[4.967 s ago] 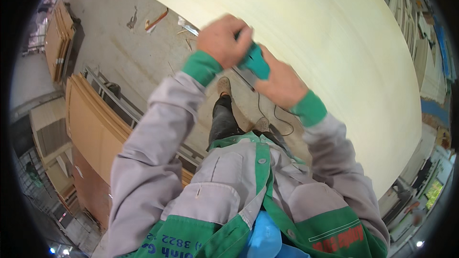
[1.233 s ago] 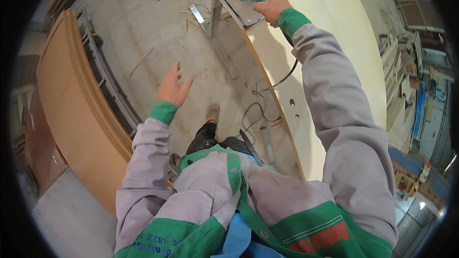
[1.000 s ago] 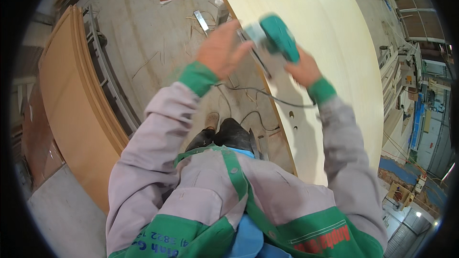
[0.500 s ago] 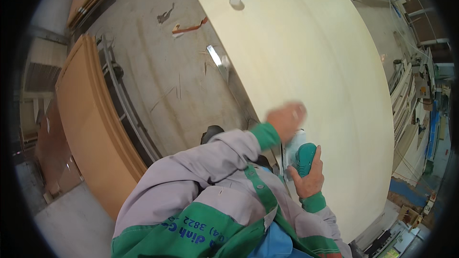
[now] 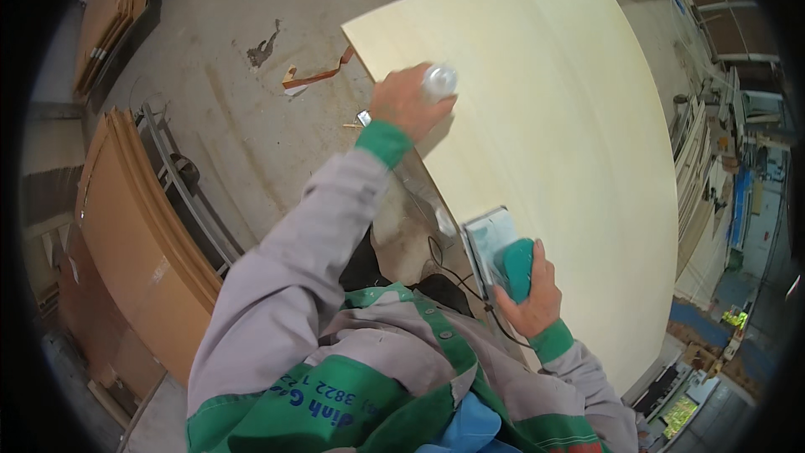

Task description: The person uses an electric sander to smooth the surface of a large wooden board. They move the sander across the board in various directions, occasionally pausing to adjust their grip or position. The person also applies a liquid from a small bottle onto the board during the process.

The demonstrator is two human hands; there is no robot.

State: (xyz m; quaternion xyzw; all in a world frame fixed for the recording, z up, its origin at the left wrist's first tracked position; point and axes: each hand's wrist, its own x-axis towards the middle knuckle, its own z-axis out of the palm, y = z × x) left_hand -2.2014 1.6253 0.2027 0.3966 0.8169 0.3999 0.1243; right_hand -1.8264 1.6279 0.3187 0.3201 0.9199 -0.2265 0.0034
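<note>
left hand (image 5: 411, 106), curled round clear bottle (image 5: 439, 81). right hand (image 5: 537, 305), clasped round green sander (image 5: 517, 268) at edge of pale board (image 5: 579, 134).

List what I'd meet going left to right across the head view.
Large brown boards, orange-brown strip on the floor, left hand holding a clear bottle, green sander gripped by the right hand, pale wood pieces.
</note>
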